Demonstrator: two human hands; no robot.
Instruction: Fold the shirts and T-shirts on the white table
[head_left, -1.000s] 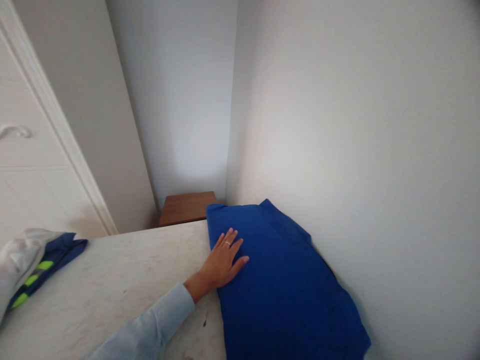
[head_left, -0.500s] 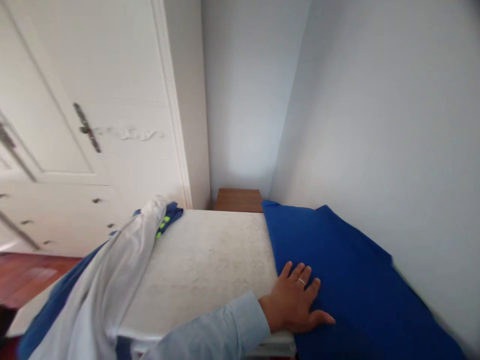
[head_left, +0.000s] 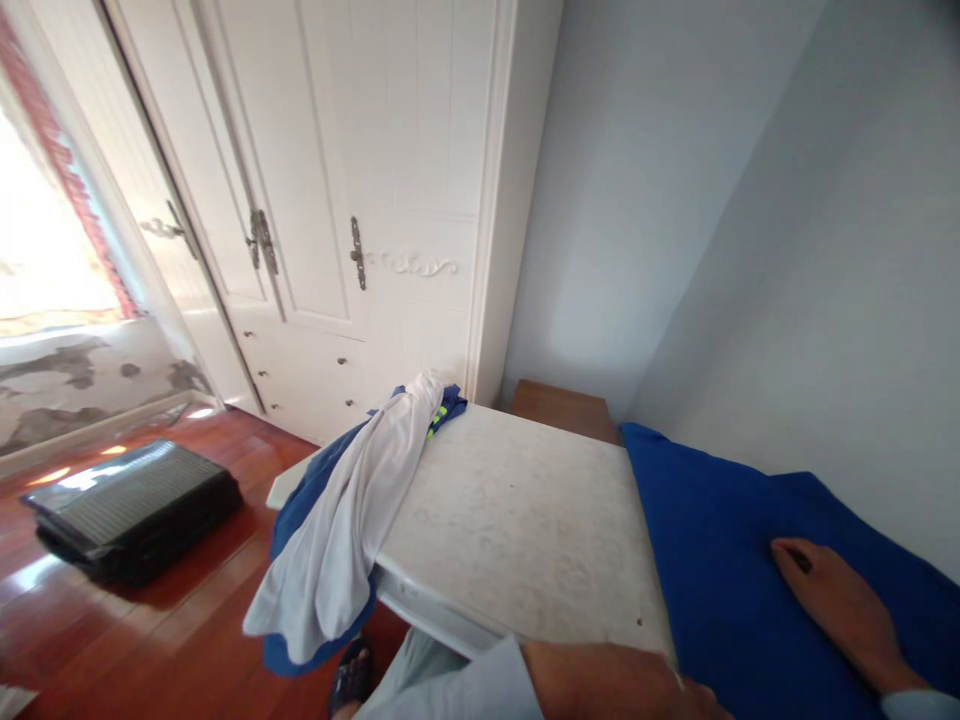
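Observation:
A blue cloth (head_left: 720, 560) lies spread over the right part of the white table (head_left: 517, 520), beside the wall. Over the cloth is my right hand (head_left: 844, 605), fingers curled in; whatever may be inside them is hidden. My left hand (head_left: 615, 680), wearing a ring, reaches along the table's near edge at the cloth's left border. Its fingertips run out of the bottom of the view. Draped over the table's left end are a white and grey garment (head_left: 390, 470) and a blue garment (head_left: 307, 500) with yellow-green marks.
A white wardrobe (head_left: 420, 150) stands behind the table. A brown wooden box or stand (head_left: 562, 408) sits in the corner beyond the far edge. On the red wooden floor (head_left: 187, 640) lies a black suitcase-like object (head_left: 139, 510). My sandalled foot (head_left: 351, 675) shows below the table.
The view has swung left, bringing the window and floor into sight. My left hand has gone from lying spread on the blue cloth to the bottom edge. My right hand has come into view.

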